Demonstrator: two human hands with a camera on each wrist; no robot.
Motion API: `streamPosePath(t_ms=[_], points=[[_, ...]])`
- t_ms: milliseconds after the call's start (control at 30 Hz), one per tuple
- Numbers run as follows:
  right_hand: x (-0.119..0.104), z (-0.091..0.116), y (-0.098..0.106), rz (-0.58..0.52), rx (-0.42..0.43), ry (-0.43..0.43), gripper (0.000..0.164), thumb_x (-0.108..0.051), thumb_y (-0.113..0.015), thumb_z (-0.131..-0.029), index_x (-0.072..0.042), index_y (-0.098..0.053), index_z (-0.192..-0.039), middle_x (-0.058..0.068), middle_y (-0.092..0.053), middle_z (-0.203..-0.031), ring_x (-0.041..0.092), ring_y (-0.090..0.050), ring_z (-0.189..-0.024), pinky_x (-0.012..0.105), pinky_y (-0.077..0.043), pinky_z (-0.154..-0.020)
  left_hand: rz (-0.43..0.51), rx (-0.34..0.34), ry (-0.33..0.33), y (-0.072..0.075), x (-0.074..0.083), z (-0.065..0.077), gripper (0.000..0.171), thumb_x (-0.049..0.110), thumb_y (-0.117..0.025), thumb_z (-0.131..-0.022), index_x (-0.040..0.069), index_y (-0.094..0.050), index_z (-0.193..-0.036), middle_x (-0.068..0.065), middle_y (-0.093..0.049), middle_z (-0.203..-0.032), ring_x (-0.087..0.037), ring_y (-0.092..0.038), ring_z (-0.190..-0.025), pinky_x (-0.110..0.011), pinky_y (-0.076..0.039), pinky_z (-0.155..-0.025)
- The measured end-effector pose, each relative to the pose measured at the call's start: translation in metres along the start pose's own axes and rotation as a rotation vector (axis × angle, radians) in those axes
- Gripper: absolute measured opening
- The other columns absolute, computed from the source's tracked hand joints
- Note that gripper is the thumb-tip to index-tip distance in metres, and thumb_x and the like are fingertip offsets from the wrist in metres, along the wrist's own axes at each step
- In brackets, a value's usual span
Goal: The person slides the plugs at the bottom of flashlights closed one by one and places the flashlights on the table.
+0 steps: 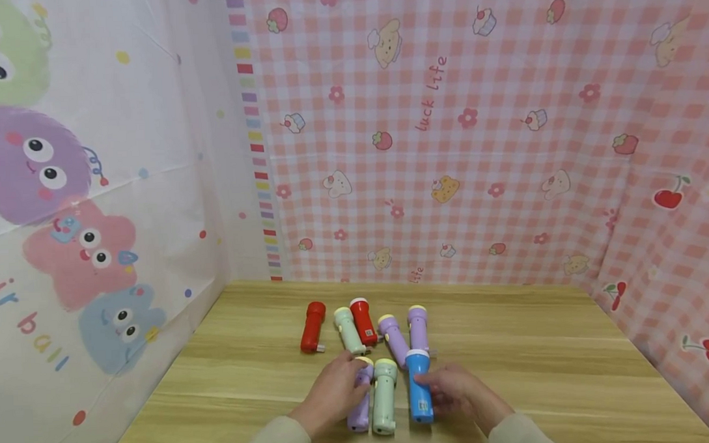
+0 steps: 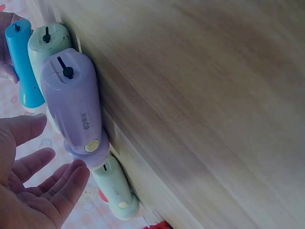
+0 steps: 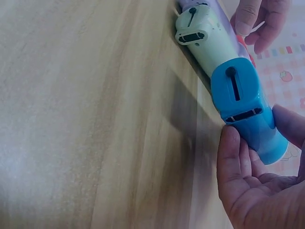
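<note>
In the head view my right hand [image 1: 459, 392] holds a blue flashlight [image 1: 419, 389]. The right wrist view has the thumb and fingertips on opposite sides of this flashlight [image 3: 245, 102], whose slotted tail end faces the camera. My left hand [image 1: 335, 386] hovers over a purple flashlight [image 1: 358, 413] lying on the table, fingers loosely spread. From the left wrist, those fingertips come right up to the head of the purple flashlight [image 2: 74, 105] without closing round it. Between the two hands lies a pale green flashlight [image 1: 385, 400].
Farther back on the wooden table [image 1: 529, 359] lie a red flashlight [image 1: 313, 327], another pale green flashlight [image 1: 349, 331], a white-rimmed red flashlight [image 1: 363, 322] and two purple flashlights [image 1: 418, 327]. Printed cloths [image 1: 446, 153] hang behind and at both sides.
</note>
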State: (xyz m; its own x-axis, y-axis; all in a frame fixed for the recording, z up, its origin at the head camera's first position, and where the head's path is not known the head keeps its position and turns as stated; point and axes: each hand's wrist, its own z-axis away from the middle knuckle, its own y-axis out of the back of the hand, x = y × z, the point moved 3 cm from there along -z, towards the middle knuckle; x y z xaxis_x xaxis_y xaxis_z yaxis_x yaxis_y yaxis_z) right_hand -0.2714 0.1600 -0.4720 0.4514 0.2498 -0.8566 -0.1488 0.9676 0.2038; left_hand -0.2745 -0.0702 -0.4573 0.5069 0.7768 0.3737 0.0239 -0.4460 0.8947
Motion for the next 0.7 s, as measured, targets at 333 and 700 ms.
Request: streamPosePath(t_ms=[333,700], points=[[0.009,0.001,-0.008,0.019,-0.004,0.035,0.029,-0.016,-0.071,-0.090,0.008,-0.058,-0.099,0.016,-0.063,-0.086,0.023,-0.063,-0.076,0.039,-0.057,-0.071,0.012,-0.008,0.001,-0.003,-0.001,0.004,0.033,0.017,-0.075,-0.086,0.000,-0.070,-0.114,-0.014,-0.062,-0.109,-0.025,-0.062,-0.097,-0.042,-0.051,-0.087],[0.013,0.004,-0.016,0.075,0.011,0.055,0.026,-0.015,-0.072,-0.088,0.007,-0.059,-0.093,0.015,-0.063,-0.083,0.023,-0.062,-0.073,0.037,-0.056,-0.068,-0.007,0.003,-0.012,-0.005,-0.001,0.005,0.020,0.019,-0.078,-0.084,0.006,-0.072,-0.098,-0.006,-0.059,-0.101,-0.015,-0.058,-0.084,-0.035,-0.051,-0.075]])
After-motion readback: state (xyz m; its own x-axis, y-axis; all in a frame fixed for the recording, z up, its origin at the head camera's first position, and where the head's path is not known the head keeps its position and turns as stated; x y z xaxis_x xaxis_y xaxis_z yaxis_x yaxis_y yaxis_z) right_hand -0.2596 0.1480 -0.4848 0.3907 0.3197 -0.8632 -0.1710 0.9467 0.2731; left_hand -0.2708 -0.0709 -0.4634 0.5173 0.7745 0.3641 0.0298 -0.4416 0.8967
